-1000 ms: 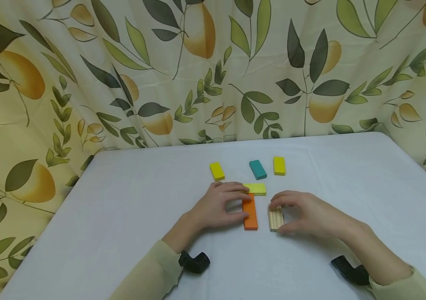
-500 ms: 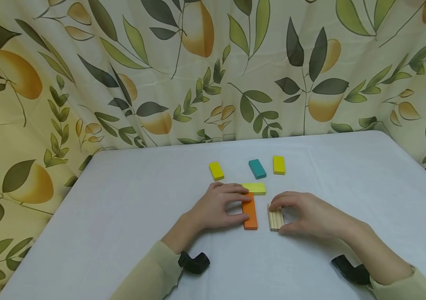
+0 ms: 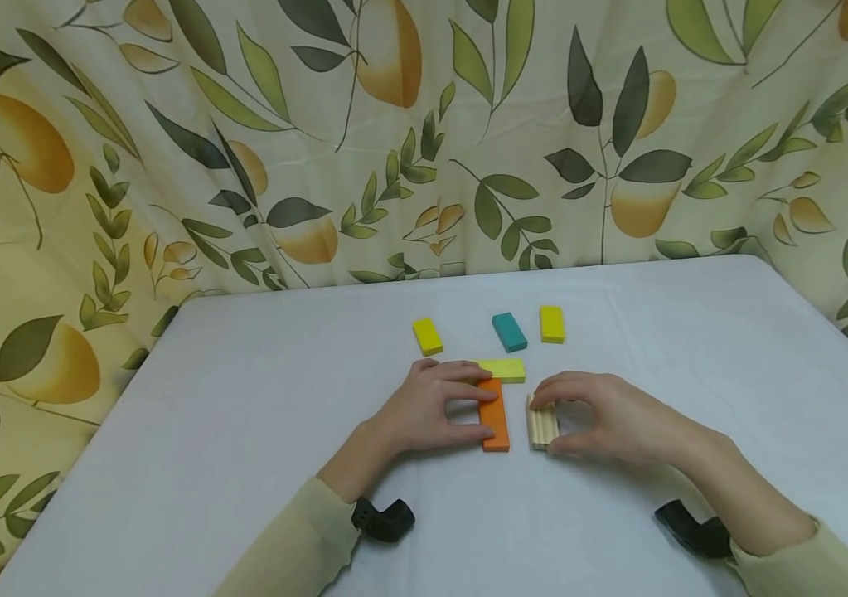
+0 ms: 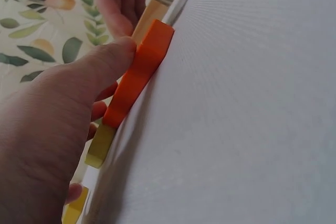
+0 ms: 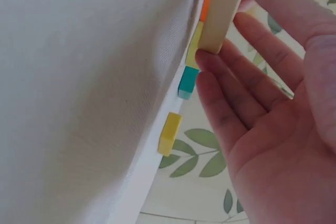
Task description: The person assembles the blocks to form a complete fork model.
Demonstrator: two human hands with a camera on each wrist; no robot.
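Note:
An orange block [image 3: 494, 416] lies lengthwise on the table, its far end against a yellow-green block [image 3: 506, 370]. My left hand [image 3: 431, 406] rests on the orange block, thumb near its close end and fingertips across its far part and by the yellow-green block. To the right, a pale wooden block [image 3: 542, 423] with lengthwise ribs stands a narrow gap from the orange one. My right hand [image 3: 610, 419] pinches it, fingertips at the far end and thumb at the near end. The right wrist view shows a smooth side of the wooden block [image 5: 220, 14].
Farther back lie a yellow block [image 3: 427, 337], a teal block [image 3: 509, 332] and another yellow block [image 3: 552, 324]. A white cloth covers the table [image 3: 282, 373]. A curtain [image 3: 394, 149] printed with fruit and leaves hangs behind it.
My right hand has shifted the wooden block slightly left and away from me, narrowing the gap to the orange block. The left hand keeps its place. The head view has tilted a little.

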